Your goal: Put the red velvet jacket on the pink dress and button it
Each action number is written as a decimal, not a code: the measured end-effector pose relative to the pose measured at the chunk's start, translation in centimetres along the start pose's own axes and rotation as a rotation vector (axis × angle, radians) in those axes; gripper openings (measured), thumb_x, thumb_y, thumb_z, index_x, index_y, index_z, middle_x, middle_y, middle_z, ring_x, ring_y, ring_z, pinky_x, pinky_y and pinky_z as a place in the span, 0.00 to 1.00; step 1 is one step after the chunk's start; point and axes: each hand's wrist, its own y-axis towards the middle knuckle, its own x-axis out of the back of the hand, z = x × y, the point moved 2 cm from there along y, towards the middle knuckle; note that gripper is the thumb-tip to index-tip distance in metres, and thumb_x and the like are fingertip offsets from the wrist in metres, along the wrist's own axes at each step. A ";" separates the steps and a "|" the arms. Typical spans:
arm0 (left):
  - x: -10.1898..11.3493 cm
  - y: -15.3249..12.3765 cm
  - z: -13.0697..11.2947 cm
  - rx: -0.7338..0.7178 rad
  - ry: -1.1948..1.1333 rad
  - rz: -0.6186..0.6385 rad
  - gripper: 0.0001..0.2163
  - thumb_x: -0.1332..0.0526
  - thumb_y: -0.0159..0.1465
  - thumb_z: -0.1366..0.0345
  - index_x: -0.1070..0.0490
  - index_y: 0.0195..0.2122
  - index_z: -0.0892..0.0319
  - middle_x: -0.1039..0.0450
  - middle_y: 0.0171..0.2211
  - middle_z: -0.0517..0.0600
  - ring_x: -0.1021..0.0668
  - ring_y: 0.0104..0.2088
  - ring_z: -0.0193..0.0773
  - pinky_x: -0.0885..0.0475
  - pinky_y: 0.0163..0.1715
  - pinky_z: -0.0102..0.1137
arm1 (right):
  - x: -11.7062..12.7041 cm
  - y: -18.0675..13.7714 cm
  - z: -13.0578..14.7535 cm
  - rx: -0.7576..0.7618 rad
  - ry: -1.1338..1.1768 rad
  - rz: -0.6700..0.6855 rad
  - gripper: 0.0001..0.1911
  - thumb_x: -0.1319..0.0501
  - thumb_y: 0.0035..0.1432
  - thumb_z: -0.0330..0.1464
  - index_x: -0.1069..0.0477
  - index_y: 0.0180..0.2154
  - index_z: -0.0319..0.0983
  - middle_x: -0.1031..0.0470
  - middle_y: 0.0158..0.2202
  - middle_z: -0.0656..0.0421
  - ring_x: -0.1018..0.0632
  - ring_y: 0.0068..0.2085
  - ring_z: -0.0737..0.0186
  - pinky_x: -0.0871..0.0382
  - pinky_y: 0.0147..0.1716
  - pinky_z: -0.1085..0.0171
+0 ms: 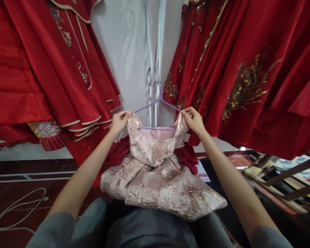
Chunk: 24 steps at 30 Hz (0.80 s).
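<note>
Pale pink dress [160, 182] with gold-veined florals, purple hanger [161, 98], red gold-patterned garments [219, 65]

No readable text, label, brand or number.
Below the right grip [193, 120] and slightly to its outer side, a small pale rectangle [204, 168] carries a reddish band [203, 175] and faint marks; its left and lower edges break up into blocky pixels, and the marks are too small and blurred to make out. Whether it is a printed card or a screen cannot be told.
</note>
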 end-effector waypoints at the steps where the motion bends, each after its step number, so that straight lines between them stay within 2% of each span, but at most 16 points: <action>1: -0.3 0.6 -1.3 -0.041 0.004 0.050 0.17 0.44 0.61 0.53 0.24 0.36 0.62 0.21 0.37 0.52 0.22 0.39 0.40 0.29 0.42 0.31 | -0.1 0.0 -0.2 -0.005 0.004 0.000 0.15 0.43 0.57 0.45 0.28 0.35 0.41 0.25 0.29 0.59 0.26 0.33 0.60 0.34 0.36 0.63; 4: -0.9 2.1 -4.2 -0.130 0.085 0.181 0.17 0.44 0.62 0.53 0.23 0.38 0.61 0.21 0.38 0.52 0.22 0.37 0.41 0.29 0.42 0.32 | -0.4 0.0 -0.7 -0.009 0.020 -0.001 0.16 0.45 0.58 0.47 0.29 0.36 0.42 0.24 0.32 0.58 0.25 0.35 0.58 0.34 0.38 0.62; 7: -0.5 2.9 -4.4 -0.126 0.141 0.342 0.16 0.42 0.61 0.52 0.22 0.38 0.59 0.21 0.37 0.51 0.22 0.38 0.42 0.28 0.42 0.32 | -0.8 0.1 -1.2 0.000 0.060 0.040 0.16 0.45 0.59 0.46 0.29 0.37 0.42 0.24 0.33 0.58 0.25 0.36 0.58 0.33 0.39 0.61; 9: 0.2 3.3 -2.9 -0.013 0.082 0.377 0.18 0.42 0.61 0.51 0.23 0.39 0.61 0.21 0.35 0.53 0.21 0.35 0.42 0.27 0.38 0.33 | -1.2 0.2 -1.6 -0.003 0.081 0.065 0.15 0.45 0.58 0.46 0.30 0.37 0.41 0.23 0.35 0.58 0.24 0.37 0.58 0.33 0.40 0.61; 11: 1.3 3.4 -0.7 0.169 -0.001 0.273 0.21 0.48 0.65 0.51 0.25 0.43 0.64 0.22 0.34 0.55 0.21 0.31 0.39 0.26 0.34 0.33 | -1.5 0.3 -1.9 -0.015 0.090 0.070 0.16 0.45 0.58 0.46 0.30 0.37 0.41 0.23 0.36 0.57 0.24 0.38 0.58 0.33 0.41 0.60; 13: 2.5 2.8 1.6 0.329 0.012 0.160 0.20 0.51 0.66 0.55 0.28 0.46 0.66 0.23 0.34 0.57 0.21 0.29 0.38 0.26 0.32 0.34 | -1.8 0.3 -2.2 -0.028 0.096 0.066 0.16 0.45 0.58 0.46 0.30 0.37 0.41 0.23 0.37 0.57 0.25 0.39 0.57 0.33 0.42 0.59; 14: 3.0 2.2 2.6 0.375 0.067 0.153 0.18 0.49 0.65 0.57 0.28 0.45 0.66 0.23 0.33 0.57 0.22 0.29 0.38 0.26 0.32 0.34 | -1.9 0.3 -2.2 -0.033 0.100 0.065 0.16 0.45 0.57 0.46 0.30 0.36 0.41 0.23 0.37 0.57 0.25 0.39 0.57 0.33 0.42 0.59; 15: 3.3 1.5 3.4 0.396 0.130 0.215 0.16 0.45 0.62 0.58 0.28 0.44 0.65 0.23 0.32 0.56 0.22 0.30 0.39 0.26 0.34 0.35 | -2.0 0.3 -2.3 -0.038 0.105 0.066 0.16 0.44 0.57 0.46 0.30 0.36 0.41 0.23 0.37 0.57 0.25 0.39 0.57 0.33 0.42 0.59; 18: 3.4 -1.3 5.1 0.351 0.184 0.457 0.16 0.31 0.48 0.60 0.24 0.36 0.61 0.22 0.33 0.54 0.21 0.35 0.43 0.26 0.38 0.35 | -2.0 0.3 -2.3 -0.044 0.124 0.073 0.15 0.44 0.57 0.45 0.30 0.36 0.41 0.23 0.37 0.57 0.24 0.38 0.57 0.33 0.42 0.59; 20: 3.0 -2.9 5.8 0.221 0.269 0.619 0.17 0.28 0.41 0.59 0.23 0.33 0.57 0.21 0.38 0.53 0.21 0.42 0.47 0.27 0.44 0.36 | -2.0 0.3 -2.3 -0.044 0.129 0.076 0.14 0.44 0.57 0.45 0.30 0.36 0.41 0.23 0.36 0.57 0.25 0.38 0.57 0.34 0.41 0.60; 21: 2.8 -3.4 6.1 0.159 0.312 0.669 0.16 0.28 0.41 0.59 0.22 0.32 0.55 0.21 0.40 0.53 0.22 0.44 0.48 0.29 0.47 0.37 | -2.0 0.3 -2.3 -0.045 0.131 0.077 0.14 0.44 0.57 0.44 0.30 0.36 0.41 0.23 0.36 0.57 0.25 0.38 0.58 0.34 0.41 0.60; 24: 2.3 -3.2 7.2 0.103 0.313 0.657 0.08 0.33 0.46 0.58 0.22 0.27 0.55 0.21 0.41 0.53 0.23 0.45 0.48 0.32 0.51 0.38 | -1.8 0.4 -2.3 -0.039 0.137 0.085 0.14 0.44 0.58 0.44 0.31 0.36 0.40 0.23 0.36 0.57 0.25 0.38 0.58 0.34 0.41 0.60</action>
